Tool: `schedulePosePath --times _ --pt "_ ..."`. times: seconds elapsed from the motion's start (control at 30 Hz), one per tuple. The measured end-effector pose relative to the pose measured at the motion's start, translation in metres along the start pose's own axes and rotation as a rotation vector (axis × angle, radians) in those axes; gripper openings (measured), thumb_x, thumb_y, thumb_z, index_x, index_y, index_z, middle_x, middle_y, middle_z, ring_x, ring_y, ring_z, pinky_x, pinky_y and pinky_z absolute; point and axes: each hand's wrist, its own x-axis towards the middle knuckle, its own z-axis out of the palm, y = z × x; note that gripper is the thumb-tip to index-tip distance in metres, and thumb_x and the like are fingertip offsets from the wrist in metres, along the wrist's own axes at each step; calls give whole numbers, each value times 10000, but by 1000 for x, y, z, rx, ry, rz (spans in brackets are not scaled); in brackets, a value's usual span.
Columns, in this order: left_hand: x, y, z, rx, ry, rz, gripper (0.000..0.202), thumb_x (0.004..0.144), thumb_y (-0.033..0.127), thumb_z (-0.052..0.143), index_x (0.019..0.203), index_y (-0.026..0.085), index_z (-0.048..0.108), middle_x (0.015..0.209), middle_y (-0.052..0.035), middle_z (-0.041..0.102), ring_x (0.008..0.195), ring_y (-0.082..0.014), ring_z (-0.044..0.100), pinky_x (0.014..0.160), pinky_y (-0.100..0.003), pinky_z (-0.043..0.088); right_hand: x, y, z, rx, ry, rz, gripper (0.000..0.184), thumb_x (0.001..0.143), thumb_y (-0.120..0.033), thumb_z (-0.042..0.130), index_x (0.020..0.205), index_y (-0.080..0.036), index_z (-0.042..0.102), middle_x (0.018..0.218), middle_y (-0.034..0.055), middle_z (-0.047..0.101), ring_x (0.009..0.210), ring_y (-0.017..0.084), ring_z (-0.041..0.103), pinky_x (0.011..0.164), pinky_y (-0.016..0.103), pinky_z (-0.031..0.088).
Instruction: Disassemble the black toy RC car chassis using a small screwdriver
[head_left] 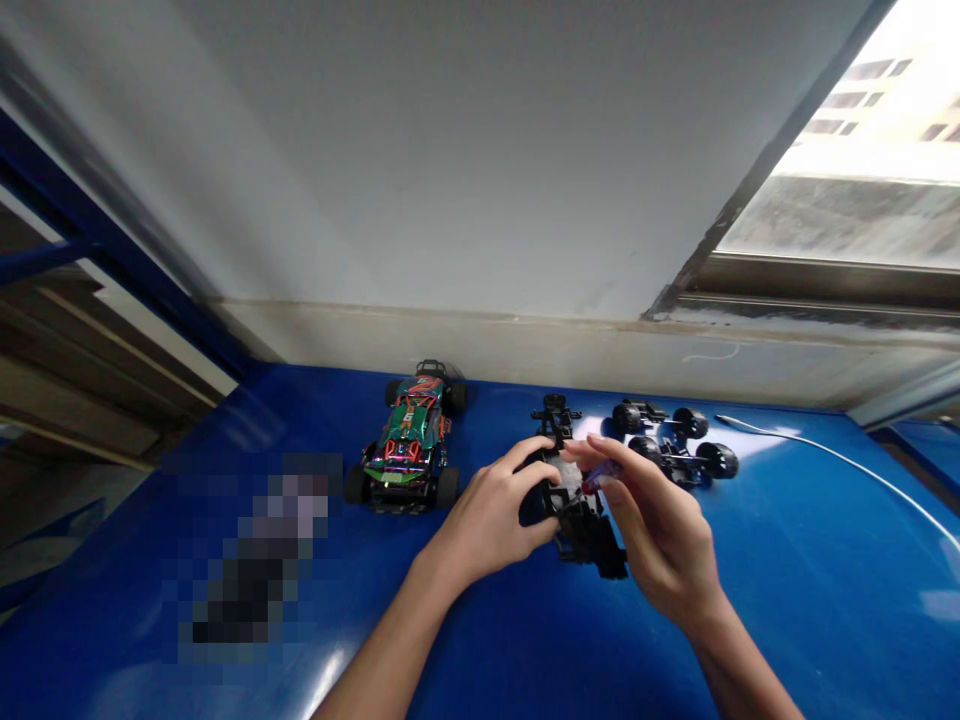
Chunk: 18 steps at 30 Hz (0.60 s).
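Observation:
A black toy car chassis [589, 535] lies lengthwise on the blue table, with a whitish patch in its middle. My left hand [495, 510] grips its left side, thumb and fingers curled at the edge. Over the chassis's right side, my right hand [664, 525] pinches a small reddish and bluish part [602, 474] whose kind I cannot make out. Fingers partly hide both this part and the middle of the chassis. To the left stands a complete toy car [411, 430] with a green and red body and black wheels.
Two black wheel axle assemblies [682, 458] sit right of the chassis near the wall. A white cable [832, 453] curves along the right side of the blue table [780, 600]. On the left lies a pixelated dark object [259, 560]. A pale wall [450, 200] borders the back.

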Motion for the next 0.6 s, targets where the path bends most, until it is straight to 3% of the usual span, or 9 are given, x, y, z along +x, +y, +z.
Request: schedulePosePath --times 0.1,0.23,0.33,0.5,0.6 --pt "0 0 0 12 -3 -9 413 865 172 770 1254 294 707 1624 -44 525 1346 -308 673 1160 -474 561 0 0 0 48 57 -5 477 1012 -87 624 1436 -303 656 1173 61 803 1040 220 781 920 390 640" --pt "-1 -2 0 21 0 -10 404 859 177 779 1241 289 713 1628 -57 525 1355 -323 669 1162 -488 558 6 -2 6 48 152 -48 360 926 -80 750 1222 -286 745 968 32 741 831 184 720 718 335 602" --pt "-1 -4 2 15 19 -1 420 857 154 768 1247 297 705 1631 -50 523 1369 -317 659 1162 -472 556 8 -5 9 6 138 -54 384 958 -82 708 1279 -293 727 1005 38 746 873 177 723 769 332 606" --pt "0 -7 4 8 19 11 510 856 138 760 1327 319 683 1636 -35 514 1360 -307 667 1171 -475 551 5 -5 2 -20 26 -46 532 1044 -86 555 1517 -324 589 1287 66 781 1143 206 762 966 355 623" --pt "0 -6 3 2 20 14 478 875 169 764 1323 316 688 1628 -47 520 1342 -303 680 1176 -480 547 6 -4 0 -25 23 -55 542 1024 -79 593 1506 -326 605 1245 61 792 1066 197 778 919 339 635"
